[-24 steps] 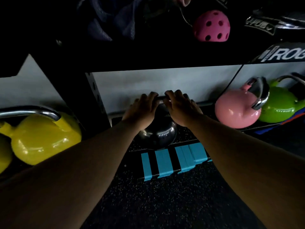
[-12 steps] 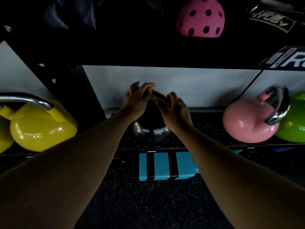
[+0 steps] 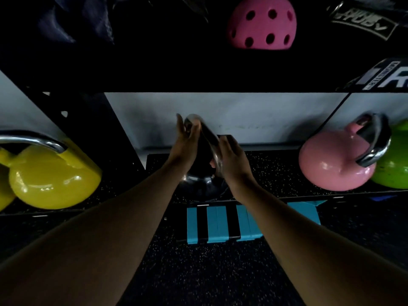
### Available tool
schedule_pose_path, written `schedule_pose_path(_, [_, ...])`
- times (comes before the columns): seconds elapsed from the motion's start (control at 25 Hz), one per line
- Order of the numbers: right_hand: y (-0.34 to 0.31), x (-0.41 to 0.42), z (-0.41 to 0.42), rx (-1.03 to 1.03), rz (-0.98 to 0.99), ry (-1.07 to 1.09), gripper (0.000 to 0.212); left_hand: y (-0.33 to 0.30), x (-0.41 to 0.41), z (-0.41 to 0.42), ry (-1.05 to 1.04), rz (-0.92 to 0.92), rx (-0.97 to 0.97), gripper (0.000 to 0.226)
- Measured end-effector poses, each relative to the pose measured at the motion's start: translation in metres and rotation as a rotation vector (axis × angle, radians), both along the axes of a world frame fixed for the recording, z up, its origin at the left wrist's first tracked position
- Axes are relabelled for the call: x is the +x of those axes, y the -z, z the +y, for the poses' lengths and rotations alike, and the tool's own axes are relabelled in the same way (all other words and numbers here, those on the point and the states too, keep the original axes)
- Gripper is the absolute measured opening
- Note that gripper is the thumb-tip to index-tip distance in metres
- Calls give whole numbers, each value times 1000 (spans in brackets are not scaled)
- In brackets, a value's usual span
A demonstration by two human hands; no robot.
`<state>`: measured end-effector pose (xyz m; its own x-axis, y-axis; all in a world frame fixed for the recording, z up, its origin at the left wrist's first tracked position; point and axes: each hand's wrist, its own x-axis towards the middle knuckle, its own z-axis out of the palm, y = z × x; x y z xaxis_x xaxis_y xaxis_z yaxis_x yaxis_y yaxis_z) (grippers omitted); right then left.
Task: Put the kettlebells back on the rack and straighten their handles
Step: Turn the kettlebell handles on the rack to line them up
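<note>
You face a dim black rack (image 3: 123, 129) with a speckled rubber shelf (image 3: 276, 173) low in front of a pale wall, and dark speckled flooring beneath your arms. Far to the left of your fingers, a yellow kettlebell (image 3: 55, 180) sits on the shelf, its chrome handle arching toward the left edge of the view; a sliver of a 2nd yellow one shows beside it. At the centre, the black kettlebell (image 3: 198, 182) rests on the shelf between your 2 hands, its shiny handle (image 3: 207, 135) turned on a diagonal. Your left hand (image 3: 185, 142) presses the upper left end of that handle with fingers stretched out, not curled round it. Your right hand (image 3: 231, 157) lies against the lower right end, fingers loosely extended too; I cannot tell whether the thumb hooks underneath. Just below your wrists, blue blocks (image 3: 220, 224) stand in a row on the floor. Well to the right of your fingers sits a pink kettlebell (image 3: 331, 164), touching a green kettlebell (image 3: 395, 164). Above, on the upper shelf, a pink perforated ball (image 3: 262, 23) rests.
</note>
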<state>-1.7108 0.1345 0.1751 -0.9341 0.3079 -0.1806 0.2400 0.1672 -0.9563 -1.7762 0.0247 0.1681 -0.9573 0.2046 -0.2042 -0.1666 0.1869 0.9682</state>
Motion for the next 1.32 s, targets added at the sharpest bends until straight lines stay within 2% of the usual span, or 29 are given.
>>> schedule_pose_path(0.2, [6, -16, -21, -39, 10, 21, 41, 5, -12, -4, 2, 3, 32, 58])
schedule_pose_path(0.4, [11, -6, -40, -179, 6, 65, 47, 16, -29, -17, 159, -13, 26, 62])
schedule_pose_path(0.92, [4, -2, -34, -271, 11, -14, 46, 12, -26, -12, 122, -35, 10, 55])
schedule_pose_path(1.16, [-5, 0, -32, -301, -15, -94, 47, 14, -26, -10, 108, -39, 75, 54])
schedule_pose_path(1.32, [-9, 2, -32, -271, -10, -79, 47, 19, -32, -10, 90, -15, 11, 54])
